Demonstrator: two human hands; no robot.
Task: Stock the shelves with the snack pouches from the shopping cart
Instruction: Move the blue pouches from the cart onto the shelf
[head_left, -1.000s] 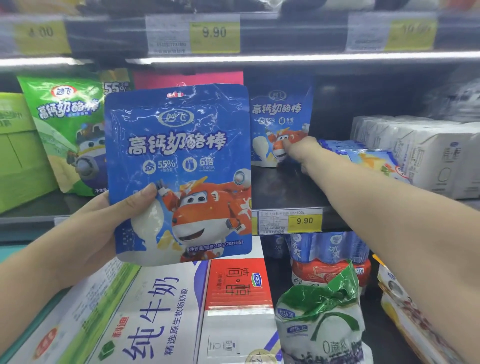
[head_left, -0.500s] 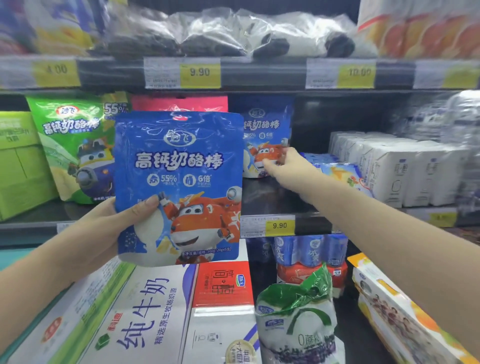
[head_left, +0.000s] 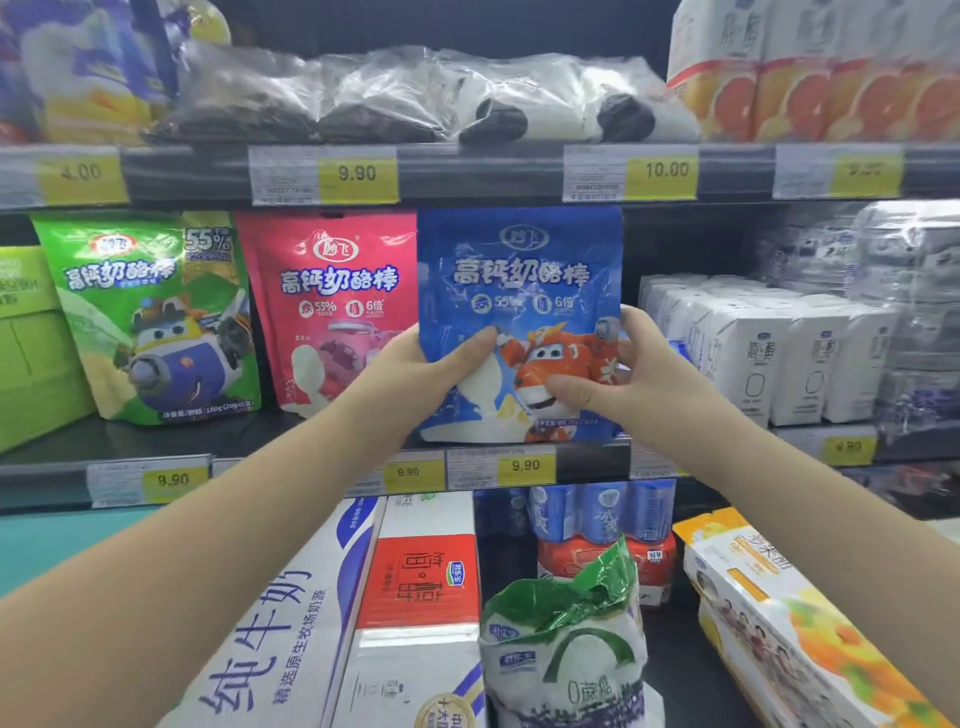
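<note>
Head: blue pouch (head_left: 519, 270), 9.90 tag (head_left: 525, 465)

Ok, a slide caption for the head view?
Left hand and right hand hold a blue pouch upright at the shelf edge, beside a red pouch.

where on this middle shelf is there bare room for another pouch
Bare shelf shows only in front of the green pouch and pink pouch, up to the price rail. A narrow dark gap sits between the blue pouch and white cartons, partly taken by the right hand. Otherwise the row is packed.
</note>
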